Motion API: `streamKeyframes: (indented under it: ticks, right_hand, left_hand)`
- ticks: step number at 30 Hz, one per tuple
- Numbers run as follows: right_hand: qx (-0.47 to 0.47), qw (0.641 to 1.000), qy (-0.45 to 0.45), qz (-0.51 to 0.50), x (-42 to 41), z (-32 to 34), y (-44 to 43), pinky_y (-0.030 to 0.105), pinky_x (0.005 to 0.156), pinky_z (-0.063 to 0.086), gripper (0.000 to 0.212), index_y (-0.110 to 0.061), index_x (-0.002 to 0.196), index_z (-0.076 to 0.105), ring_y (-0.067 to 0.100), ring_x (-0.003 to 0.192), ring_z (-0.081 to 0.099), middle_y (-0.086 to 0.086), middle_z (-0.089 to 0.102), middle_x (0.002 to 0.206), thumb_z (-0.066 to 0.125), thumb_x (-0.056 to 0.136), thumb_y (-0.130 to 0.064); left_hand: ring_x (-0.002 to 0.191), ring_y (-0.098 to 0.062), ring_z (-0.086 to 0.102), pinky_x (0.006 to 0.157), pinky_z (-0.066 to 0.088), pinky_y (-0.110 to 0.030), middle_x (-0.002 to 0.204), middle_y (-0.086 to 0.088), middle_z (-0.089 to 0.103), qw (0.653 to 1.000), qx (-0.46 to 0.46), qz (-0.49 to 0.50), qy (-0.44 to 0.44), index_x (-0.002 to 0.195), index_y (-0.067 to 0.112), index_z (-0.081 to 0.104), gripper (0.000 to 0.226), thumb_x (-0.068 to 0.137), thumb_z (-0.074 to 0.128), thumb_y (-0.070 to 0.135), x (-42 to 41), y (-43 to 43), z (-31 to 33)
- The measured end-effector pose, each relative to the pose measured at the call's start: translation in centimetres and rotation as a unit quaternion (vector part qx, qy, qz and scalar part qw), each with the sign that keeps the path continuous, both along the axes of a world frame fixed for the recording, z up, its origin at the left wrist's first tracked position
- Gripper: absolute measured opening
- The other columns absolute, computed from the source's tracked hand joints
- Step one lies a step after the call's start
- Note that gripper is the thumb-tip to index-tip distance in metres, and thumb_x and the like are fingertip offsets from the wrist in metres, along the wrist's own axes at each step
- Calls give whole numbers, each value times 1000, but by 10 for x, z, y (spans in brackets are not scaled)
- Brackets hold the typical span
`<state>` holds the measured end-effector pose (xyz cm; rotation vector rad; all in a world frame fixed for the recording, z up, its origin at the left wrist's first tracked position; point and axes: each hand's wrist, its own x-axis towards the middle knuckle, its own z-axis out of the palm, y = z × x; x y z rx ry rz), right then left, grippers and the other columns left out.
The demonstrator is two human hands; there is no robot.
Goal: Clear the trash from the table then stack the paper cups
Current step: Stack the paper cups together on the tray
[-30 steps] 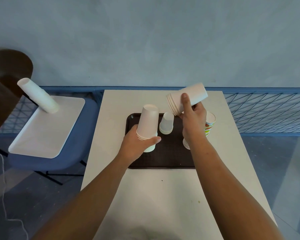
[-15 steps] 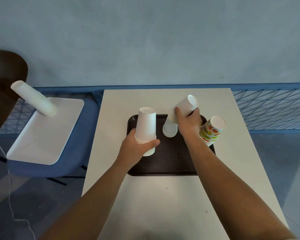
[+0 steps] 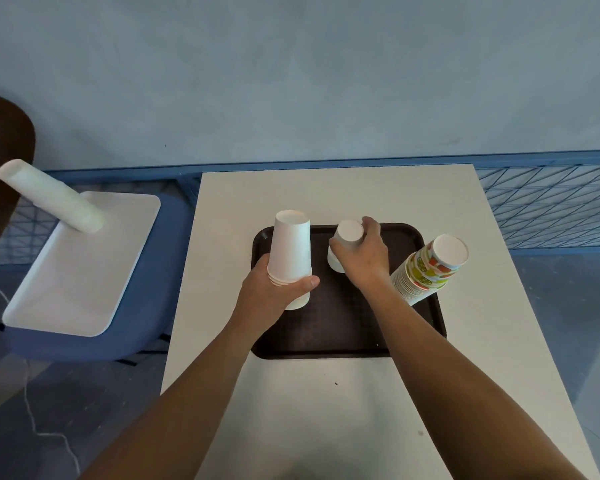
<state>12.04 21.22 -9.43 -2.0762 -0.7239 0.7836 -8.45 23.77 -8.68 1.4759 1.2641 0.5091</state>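
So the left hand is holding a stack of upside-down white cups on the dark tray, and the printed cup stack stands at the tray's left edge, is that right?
Not quite. The head view shows the printed cup stack at the right edge of the dark tray, not the left. The left hand does hold upside-down white cups there.

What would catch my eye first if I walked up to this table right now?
Probably the two hands over the dark tray: the left hand grips a tall upside-down stack of white cups, the right hand closes over a smaller white stack beside it. Next, the colourful printed cup stack at the tray's right edge, and a long white cup stack on a white tray left of the table.
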Motion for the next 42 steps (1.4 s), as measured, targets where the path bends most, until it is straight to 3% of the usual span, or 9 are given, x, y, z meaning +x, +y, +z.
streamKeyframes:
  ticks: [5, 9, 14, 18, 23, 32, 35, 39, 42]
  right_hand:
    - [128, 989, -17, -72, -18, 26, -19, 32, 106, 49, 50, -27, 142, 51, 12, 129, 55, -9, 58, 140, 61, 95, -39]
    - [205, 978, -30, -34, -36, 57, -37, 12, 85, 51, 27, -20, 122, 68, -5, 103, 63, -16, 68, 111, 58, 99, -31]
    - [112, 978, 30, 171, -49, 83, -48, 3, 71, 45, 34, -24, 122, 60, -11, 92, 59, -22, 61, 102, 67, 94, -42]
    - [81, 978, 0, 192, -58, 89, -52, 27, 80, 56, 43, -25, 115, 55, 3, 94, 64, -10, 66, 103, 74, 87, -51]
    - [91, 977, -30, 188, -62, 95, -57, 27, 76, 55, 51, -20, 118, 59, 9, 93, 65, -7, 67, 103, 75, 84, -55]
    - [115, 980, -21, 160, -65, 104, -62, 18, 68, 49, 45, -17, 111, 60, 3, 89, 64, -10, 65, 96, 73, 86, -53]
    - [130, 982, -33, 133, -65, 106, -62, 11, 64, 45, 43, -18, 106, 60, -2, 83, 62, -14, 63, 90, 72, 87, -54]
    - [148, 981, -53, 110, -62, 106, -59, 27, 71, 56, 49, -18, 109, 60, 7, 88, 66, -6, 68, 98, 70, 85, -60]
    - [159, 982, -54, 84, -58, 107, -59, 19, 68, 53, 45, -18, 106, 60, 3, 85, 65, -8, 67, 94, 70, 87, -58]
  left_hand:
    - [103, -8, 68, 83, 58, -27, 113, 14, 69, 1000, -5, -11, -7, 129, 36, 57, 75, 65, 90, 57, 4, -7, 3]
    - [103, -10, 67, 82, 57, -26, 113, 12, 68, 1000, 10, -17, 10, 129, 32, 56, 76, 66, 91, 56, 6, -14, 10]
    - [103, -8, 73, 89, 60, -38, 112, 12, 76, 999, -2, -50, -18, 125, 35, 63, 70, 65, 91, 56, 9, -17, 24]
    - [105, -10, 72, 91, 60, -34, 115, 9, 73, 998, 11, -63, -14, 131, 29, 57, 82, 60, 93, 46, 5, -21, 31]
    - [105, -9, 72, 79, 59, -21, 115, 8, 73, 996, 2, -72, -50, 132, 22, 56, 79, 65, 97, 11, -5, -30, 39]
    - [113, -18, 68, 98, 59, -46, 124, 11, 68, 997, 36, -63, -32, 138, 32, 50, 97, 54, 94, 55, -8, -41, 50]
    - [110, -13, 68, 97, 59, -40, 120, 13, 69, 997, 42, -60, -29, 136, 32, 52, 91, 58, 96, 49, -9, -44, 53]
    - [106, -9, 66, 87, 56, -25, 118, 15, 66, 996, 57, -63, 10, 136, 31, 50, 85, 66, 96, 44, -11, -46, 55]
    - [103, -5, 65, 76, 49, -13, 115, 18, 65, 996, 54, -65, 23, 134, 34, 50, 81, 67, 95, 44, -12, -46, 54]
